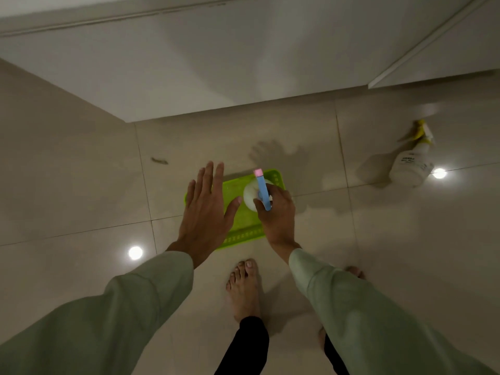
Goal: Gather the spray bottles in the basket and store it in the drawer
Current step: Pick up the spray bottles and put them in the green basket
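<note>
Lime-green perforated plastic basket (277, 177) on tiled floor (81, 190). My right hand (276, 212) grips white round spray bottle with blue trigger head (263, 192) by neck, over basket. Left hand (207, 209) spread flat, empty. I judge bottle light, smooth; neck safest hold. Second white bottle with yellow trigger (411, 165) well apart, right.

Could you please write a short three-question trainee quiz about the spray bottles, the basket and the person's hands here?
1. True or false: the right hand grips the white spray bottle with the blue trigger over the lime-green plastic basket.
2. Which hand is open and empty?
3. Where is the white spray bottle with the yellow trigger?

Key: 1 true. 2 the left hand. 3 on the glossy tiled floor, right of the basket.
</note>
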The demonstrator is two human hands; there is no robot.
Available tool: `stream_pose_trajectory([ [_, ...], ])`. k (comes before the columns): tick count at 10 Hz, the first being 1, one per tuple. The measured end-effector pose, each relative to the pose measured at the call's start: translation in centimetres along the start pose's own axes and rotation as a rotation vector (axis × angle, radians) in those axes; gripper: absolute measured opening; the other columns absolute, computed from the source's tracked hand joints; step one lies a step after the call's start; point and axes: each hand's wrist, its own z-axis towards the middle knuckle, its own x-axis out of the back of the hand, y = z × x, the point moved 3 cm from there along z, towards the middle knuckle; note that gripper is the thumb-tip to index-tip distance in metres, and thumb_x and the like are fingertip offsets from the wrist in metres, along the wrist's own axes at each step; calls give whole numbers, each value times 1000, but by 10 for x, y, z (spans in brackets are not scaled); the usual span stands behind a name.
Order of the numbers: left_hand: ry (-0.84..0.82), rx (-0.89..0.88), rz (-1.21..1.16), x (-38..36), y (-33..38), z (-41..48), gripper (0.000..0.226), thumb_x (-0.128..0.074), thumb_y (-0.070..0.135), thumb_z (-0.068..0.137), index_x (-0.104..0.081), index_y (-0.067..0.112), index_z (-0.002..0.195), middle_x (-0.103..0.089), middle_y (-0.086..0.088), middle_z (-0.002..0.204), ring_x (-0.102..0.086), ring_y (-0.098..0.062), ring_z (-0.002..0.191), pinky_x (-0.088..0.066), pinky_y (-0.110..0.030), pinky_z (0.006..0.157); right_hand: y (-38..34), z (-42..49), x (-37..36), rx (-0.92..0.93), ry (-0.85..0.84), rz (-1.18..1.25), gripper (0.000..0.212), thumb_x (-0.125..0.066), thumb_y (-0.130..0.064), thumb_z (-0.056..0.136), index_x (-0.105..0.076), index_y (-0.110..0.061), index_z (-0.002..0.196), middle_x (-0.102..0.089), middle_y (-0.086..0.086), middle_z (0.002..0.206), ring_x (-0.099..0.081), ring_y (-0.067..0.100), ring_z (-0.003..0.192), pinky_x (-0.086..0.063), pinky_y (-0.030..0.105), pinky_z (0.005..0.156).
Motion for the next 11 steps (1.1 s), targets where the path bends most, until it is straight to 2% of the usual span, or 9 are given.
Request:
stream_pose_trajectory([
  [2, 11, -3, 11, 1, 6, -11, 76, -38, 51, 100, -5, 15, 158, -4, -10, 167, -4, -26, 154, -11, -46, 125, 9, -10, 3, -19, -49, 15, 57, -77, -8, 80, -58, -8, 133, -66, 10, 122, -61, 30, 113, -52, 40, 90],
  [3, 16, 0, 1, 6, 12, -23, 75, -39, 50, 100, -6, 15, 158, -7, -10, 166, -7, -27, 154, -12, -46, 124, 11, -20, 14, -3, -143, 48, 77, -80, -13, 77, -46, -13, 146, -56, 7, 139, -53, 25, 127, -47, 40, 101],
  [4, 19, -1, 2, 19, 25, -36, 74, -40, 50, 100, -7, 15, 157, -8, -11, 166, -8, -28, 154, -13, -47, 124, 7, -31, 41, 26, -178, 48, 91, -87, -15, 72, -40, -10, 150, -50, 10, 146, -49, 30, 132, -44, 44, 107],
  [5, 17, -7, -4, 35, 45, -47, 74, -40, 48, 100, -6, 16, 158, -7, -10, 166, -8, -27, 154, -13, -46, 124, -4, -41, 82, 41, -144, 45, 92, -87, -32, 75, -38, -12, 151, -46, 9, 151, -45, 26, 137, -37, 27, 109],
  [6, 9, -38, -30, 53, 81, -56, 73, -40, 46, 101, -6, 17, 158, -5, -8, 167, -5, -25, 154, -12, -44, 125, -16, -45, 135, 5, -65, 12, 89, -75, -50, 83, -32, -22, 155, -38, 1, 158, -36, 15, 143, -25, 18, 109],
  [8, -24, -150, 3, 68, 175, -51, 72, -38, 46, 101, -7, 15, 158, -5, -8, 167, -4, -25, 154, -8, -41, 125, -9, -27, 246, -81, 90, 9, 80, -67, -52, 89, -29, -25, 154, -37, 2, 159, -35, 17, 145, -30, 29, 114],
  [9, -23, -197, 20, 57, 227, -29, 71, -42, 44, 100, -14, 14, 157, -12, -10, 166, -11, -27, 153, -11, -41, 125, 16, -5, 295, -166, 190, 65, 78, -70, -49, 88, -34, -21, 152, -42, 6, 156, -40, 22, 142, -31, 27, 108],
  [10, -16, -228, 35, 34, 269, 1, 70, -43, 45, 99, -17, 13, 156, -15, -11, 165, -15, -28, 153, -14, -43, 124, 55, 23, 327, -220, 256, 111, 75, -74, -46, 86, -39, -23, 148, -50, 3, 148, -46, 20, 135, -35, 28, 103],
  [11, -54, -238, 87, -7, 303, 38, 72, -40, 47, 99, -14, 14, 157, -11, -10, 166, -12, -28, 153, -14, -45, 124, 106, 60, 346, -288, 250, 100, 75, -75, -45, 83, -41, -22, 146, -53, 1, 142, -48, 20, 130, -40, 31, 96],
])
